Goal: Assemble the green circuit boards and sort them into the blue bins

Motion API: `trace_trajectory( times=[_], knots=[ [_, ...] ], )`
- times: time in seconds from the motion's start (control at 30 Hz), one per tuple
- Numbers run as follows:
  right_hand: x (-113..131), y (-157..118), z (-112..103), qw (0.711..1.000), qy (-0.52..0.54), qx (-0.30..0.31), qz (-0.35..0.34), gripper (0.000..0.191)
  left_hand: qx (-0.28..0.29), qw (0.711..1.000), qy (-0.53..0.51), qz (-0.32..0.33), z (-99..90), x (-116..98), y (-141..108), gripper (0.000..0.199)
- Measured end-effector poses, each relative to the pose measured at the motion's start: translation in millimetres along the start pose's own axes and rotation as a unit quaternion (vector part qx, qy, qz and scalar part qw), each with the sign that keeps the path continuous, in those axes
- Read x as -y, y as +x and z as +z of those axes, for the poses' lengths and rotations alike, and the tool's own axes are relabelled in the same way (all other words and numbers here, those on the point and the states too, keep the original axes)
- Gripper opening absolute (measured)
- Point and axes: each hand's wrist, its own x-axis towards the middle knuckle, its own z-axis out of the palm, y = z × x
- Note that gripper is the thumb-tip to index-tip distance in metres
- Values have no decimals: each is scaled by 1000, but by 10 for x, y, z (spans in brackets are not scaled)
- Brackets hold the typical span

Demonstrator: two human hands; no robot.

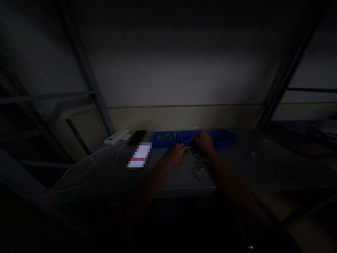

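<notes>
Three blue bins stand in a row at the back of the dark table. Green pieces lie in the left bin (pixel 158 144). My right hand (pixel 204 141) is over the right part of the middle bin (pixel 184 141), its fingers closed on something too small to make out. The right bin (pixel 225 142) is just beside that hand. In front of the middle bin, my left hand (pixel 179 151) has its fingers bent together near a small piece; what it holds is unclear. Several thin metal pieces (pixel 201 171) lie loose below the hands.
A lit, blurred screen (pixel 140 156) lies left of the bins, with a black phone-like object (pixel 137 137) behind it. A white power strip (pixel 116 137) trails cables at the left. Small bits (pixel 252 154) lie on the right. Metal posts (pixel 101 112) frame the table.
</notes>
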Motion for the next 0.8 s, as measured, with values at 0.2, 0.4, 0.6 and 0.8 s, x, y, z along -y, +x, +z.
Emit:
trace_trajectory(
  times=[0.2, 0.4, 0.6, 0.8],
  knots=[
    [10, -20, 1, 999, -14, 19, 26, 35, -3, 998, -58, 7, 28, -6, -10, 11],
    [52, -58, -41, 999, 8, -43, -10, 38, -98, 981, -154, -61, 39, 60, 32, 12],
    [196, -127, -12, 964, 119, -2, -237, 30, -195, 940, -243, -135, -34, 214, 70, 18],
    [292, -227, 37, 944, 126, 45, -302, 25, -245, 908, -299, -160, -81, 257, 54, 13]
  ],
)
